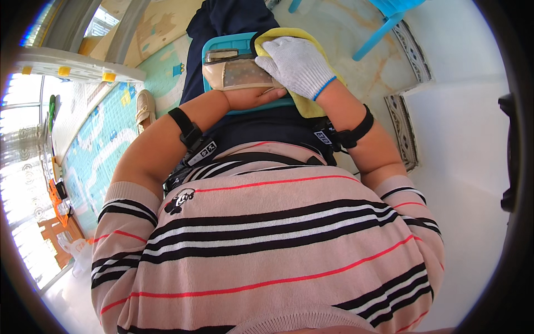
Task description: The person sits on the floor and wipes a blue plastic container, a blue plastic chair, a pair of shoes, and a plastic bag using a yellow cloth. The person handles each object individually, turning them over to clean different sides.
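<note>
A beige shoe (246,75) with a dotted mesh panel lies on its side over a turquoise plastic surface (212,44) with rounded corners. Its dark-edged heel (222,55) points to the left. My left hand (252,98), bare, holds the shoe along its near side; some of the fingers are hidden beneath it. A white knit glove with a blue cuff covers my right hand (294,67). That hand presses a yellow cloth (311,109) with a dark border against the right end of the shoe, which is hidden under glove and cloth.
A beige loafer on a foot (145,106) rests on the patterned play mat (104,121) at left. White furniture with yellow knobs (83,67) stands at upper left. A blue plastic chair (388,21) is at upper right, near a white wall (459,125). Straps with small devices circle both forearms.
</note>
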### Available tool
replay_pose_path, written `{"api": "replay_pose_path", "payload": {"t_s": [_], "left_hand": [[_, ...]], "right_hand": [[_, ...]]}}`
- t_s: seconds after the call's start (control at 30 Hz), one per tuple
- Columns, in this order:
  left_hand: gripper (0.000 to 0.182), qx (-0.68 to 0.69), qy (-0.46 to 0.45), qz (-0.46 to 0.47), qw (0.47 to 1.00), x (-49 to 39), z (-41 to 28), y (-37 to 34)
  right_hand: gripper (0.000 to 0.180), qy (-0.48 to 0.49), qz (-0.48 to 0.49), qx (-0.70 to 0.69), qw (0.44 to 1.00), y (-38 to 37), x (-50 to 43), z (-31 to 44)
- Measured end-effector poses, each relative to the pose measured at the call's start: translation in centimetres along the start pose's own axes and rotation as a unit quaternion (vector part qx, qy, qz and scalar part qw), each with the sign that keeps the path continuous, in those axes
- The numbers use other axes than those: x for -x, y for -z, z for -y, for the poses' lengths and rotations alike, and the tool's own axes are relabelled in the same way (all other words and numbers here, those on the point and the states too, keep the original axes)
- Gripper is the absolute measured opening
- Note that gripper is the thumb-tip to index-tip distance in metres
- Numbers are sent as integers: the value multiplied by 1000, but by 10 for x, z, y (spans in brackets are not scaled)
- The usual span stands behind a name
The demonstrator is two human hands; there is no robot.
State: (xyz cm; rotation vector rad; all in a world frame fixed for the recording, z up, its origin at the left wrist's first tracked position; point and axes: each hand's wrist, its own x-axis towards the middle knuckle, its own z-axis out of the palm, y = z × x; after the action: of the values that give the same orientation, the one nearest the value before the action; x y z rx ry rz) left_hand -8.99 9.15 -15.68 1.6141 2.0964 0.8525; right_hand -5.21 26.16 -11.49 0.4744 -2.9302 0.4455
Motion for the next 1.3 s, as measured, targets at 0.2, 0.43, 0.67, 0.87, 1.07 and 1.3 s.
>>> {"api": "replay_pose_path", "payload": {"t_s": [0.2, 0.43, 0.67, 0.87, 1.07, 1.3], "left_hand": [[51, 11, 21, 5, 1000, 5, 8, 3], [60, 233, 147, -47, 960, -3, -3, 34], [55, 563, 174, -167, 791, -6, -42, 81], [56, 790, 300, -129, 519, -17, -45, 53], [64, 847, 243, -143, 451, -23, -35, 29], [66, 852, 168, -124, 479, -22, -38, 19]], "right_hand": [[42, 61, -97, -36, 993, 7, 22, -18], [44, -173, -110, -171, 964, 21, 74, -55], [43, -195, -357, 49, 912, 36, 91, -79], [35, -192, -333, -118, 916, 67, 88, -21], [45, 22, -53, -154, 986, 22, 63, 20], [47, -77, -106, -55, 990, -2, 35, -4]]}}
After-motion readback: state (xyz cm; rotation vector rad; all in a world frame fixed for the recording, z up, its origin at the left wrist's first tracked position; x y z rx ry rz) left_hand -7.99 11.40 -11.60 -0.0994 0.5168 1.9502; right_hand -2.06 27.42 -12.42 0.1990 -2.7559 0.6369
